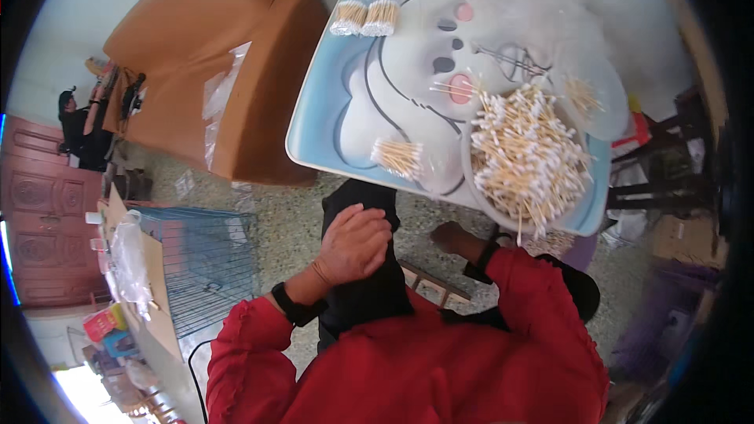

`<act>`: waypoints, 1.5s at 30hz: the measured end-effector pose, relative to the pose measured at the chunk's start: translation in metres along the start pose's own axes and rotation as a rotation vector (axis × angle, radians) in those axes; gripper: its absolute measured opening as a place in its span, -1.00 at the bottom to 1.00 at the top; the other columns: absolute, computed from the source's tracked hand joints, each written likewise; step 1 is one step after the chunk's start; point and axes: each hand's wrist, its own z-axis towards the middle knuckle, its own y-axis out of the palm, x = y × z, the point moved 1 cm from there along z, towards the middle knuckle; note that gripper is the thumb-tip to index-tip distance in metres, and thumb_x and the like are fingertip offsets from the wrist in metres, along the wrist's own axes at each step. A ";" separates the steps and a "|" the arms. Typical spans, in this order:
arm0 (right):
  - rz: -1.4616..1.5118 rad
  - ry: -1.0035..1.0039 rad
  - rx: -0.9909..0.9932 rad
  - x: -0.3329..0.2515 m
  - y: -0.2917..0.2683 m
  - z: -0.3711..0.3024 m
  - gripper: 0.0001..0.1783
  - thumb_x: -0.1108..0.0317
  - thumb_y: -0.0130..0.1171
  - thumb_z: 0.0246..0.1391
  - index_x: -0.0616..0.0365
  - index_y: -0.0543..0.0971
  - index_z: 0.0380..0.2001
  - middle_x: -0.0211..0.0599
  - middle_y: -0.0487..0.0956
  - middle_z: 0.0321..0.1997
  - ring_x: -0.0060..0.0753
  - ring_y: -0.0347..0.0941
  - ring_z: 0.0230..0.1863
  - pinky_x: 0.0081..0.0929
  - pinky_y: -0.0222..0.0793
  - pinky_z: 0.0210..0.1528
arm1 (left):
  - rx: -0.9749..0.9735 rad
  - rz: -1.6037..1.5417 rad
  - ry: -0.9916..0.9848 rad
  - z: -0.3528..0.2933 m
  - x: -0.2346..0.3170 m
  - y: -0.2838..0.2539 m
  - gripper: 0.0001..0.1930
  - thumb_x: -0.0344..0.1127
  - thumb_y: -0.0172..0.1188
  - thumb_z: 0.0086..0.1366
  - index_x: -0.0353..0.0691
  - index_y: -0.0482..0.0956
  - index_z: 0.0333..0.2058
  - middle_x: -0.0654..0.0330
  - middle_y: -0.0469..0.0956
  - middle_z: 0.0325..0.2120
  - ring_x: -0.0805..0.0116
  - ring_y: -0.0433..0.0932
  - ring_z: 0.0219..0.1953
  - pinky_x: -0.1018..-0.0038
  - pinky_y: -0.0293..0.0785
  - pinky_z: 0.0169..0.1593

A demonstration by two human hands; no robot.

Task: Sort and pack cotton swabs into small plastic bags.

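Pause, seemingly; left hand lies open on knee; right hand, grip cannot tell; picking would call for reaching cotton swabs, wearer's one o'clock

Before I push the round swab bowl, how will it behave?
The bowl is probably light for its size: its swabs look thin with cotton tips. A jolt would likely shed some, since they're heaped loosely. Pushed toward the person, it might tip off; it sits by the table's near edge.
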 end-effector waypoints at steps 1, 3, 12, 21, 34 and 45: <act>-0.030 0.013 -0.017 -0.012 -0.014 -0.003 -0.81 0.42 0.04 -0.19 0.13 0.55 -0.42 -0.09 0.56 -0.42 -0.04 0.50 -0.33 -0.19 0.42 -0.32 | 0.035 0.012 0.016 -0.004 -0.001 -0.001 -0.82 -0.40 0.16 -0.06 -0.13 0.51 -0.38 0.29 0.51 -0.29 0.30 0.42 -0.06 0.24 0.17 0.09; -0.053 0.038 -0.040 -0.041 -0.052 -0.027 -0.81 0.42 0.03 -0.18 0.14 0.55 -0.41 -0.08 0.55 -0.39 -0.04 0.50 -0.32 -0.18 0.42 -0.31 | 0.111 0.027 0.047 -0.011 0.000 -0.005 -0.84 -0.40 0.15 -0.06 -0.15 0.49 -0.40 0.29 0.50 -0.31 0.30 0.42 -0.07 0.25 0.19 0.08; 0.331 -0.002 0.303 -0.133 -0.212 -0.193 -0.86 0.29 0.02 -0.01 0.14 0.41 -0.45 -0.15 0.46 -0.44 -0.06 0.42 -0.37 -0.24 0.30 -0.36 | 0.128 0.044 0.175 -0.006 0.005 0.005 -0.85 -0.35 0.13 -0.03 -0.16 0.46 -0.42 0.24 0.48 -0.39 0.25 0.43 -0.17 0.25 0.23 0.02; -0.038 0.403 1.038 -0.114 -0.307 -0.253 -0.85 0.40 0.11 -0.07 0.16 0.45 -0.37 -0.18 0.46 -0.38 -0.13 0.42 -0.31 -0.39 0.32 -0.27 | -0.564 -0.356 0.385 0.080 0.082 0.024 -0.73 -0.15 -0.03 0.16 -0.19 0.47 -0.27 0.01 0.52 -0.43 0.01 0.50 -0.38 0.18 0.40 -0.29; -0.307 0.266 0.712 -0.063 -0.415 -0.154 -0.84 0.38 0.12 -0.15 0.11 0.48 -0.40 -0.26 0.47 -0.37 -0.18 0.39 -0.25 -0.34 0.30 -0.22 | -1.136 -0.927 0.488 0.114 0.116 0.169 -0.77 -0.24 0.11 -0.05 -0.22 0.56 -0.42 0.20 0.54 -0.57 0.32 0.51 -0.54 0.27 0.40 -0.46; -0.517 0.681 -0.194 0.036 -0.419 -0.036 -0.51 -0.07 0.16 -0.32 0.16 0.60 -0.48 -0.08 0.57 -0.42 -0.05 0.50 -0.35 -0.23 0.40 -0.33 | -0.922 -0.426 0.600 0.106 0.110 0.148 -0.82 -0.29 0.14 -0.15 -0.13 0.63 -0.51 0.15 0.58 -0.50 0.12 0.54 -0.44 0.21 0.42 -0.43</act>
